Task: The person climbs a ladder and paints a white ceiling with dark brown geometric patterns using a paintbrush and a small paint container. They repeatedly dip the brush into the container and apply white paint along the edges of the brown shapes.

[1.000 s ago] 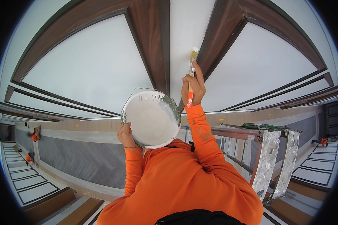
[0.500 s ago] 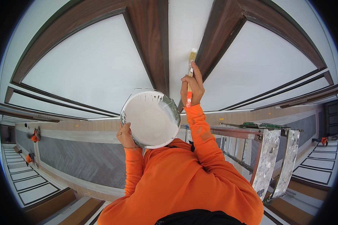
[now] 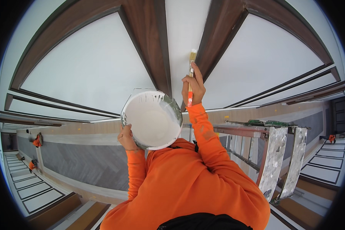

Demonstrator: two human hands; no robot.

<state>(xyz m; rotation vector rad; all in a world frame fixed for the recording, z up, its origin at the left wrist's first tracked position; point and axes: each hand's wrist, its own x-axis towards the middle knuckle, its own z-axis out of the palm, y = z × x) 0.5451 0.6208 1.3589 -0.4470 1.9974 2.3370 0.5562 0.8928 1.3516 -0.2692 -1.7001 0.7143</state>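
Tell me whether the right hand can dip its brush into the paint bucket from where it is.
Probably yes: the right hand holds the brush just beside the bucket, whose open top looks unobstructed.

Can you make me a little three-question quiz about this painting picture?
1. True or false: the paintbrush is in the right hand.
2. What colour is the paint inside the bucket that the left hand holds up?
A) white B) red C) green
3. What stands to the person's right, spattered with paint?

Key: 1 true; 2 A; 3 a stepladder.
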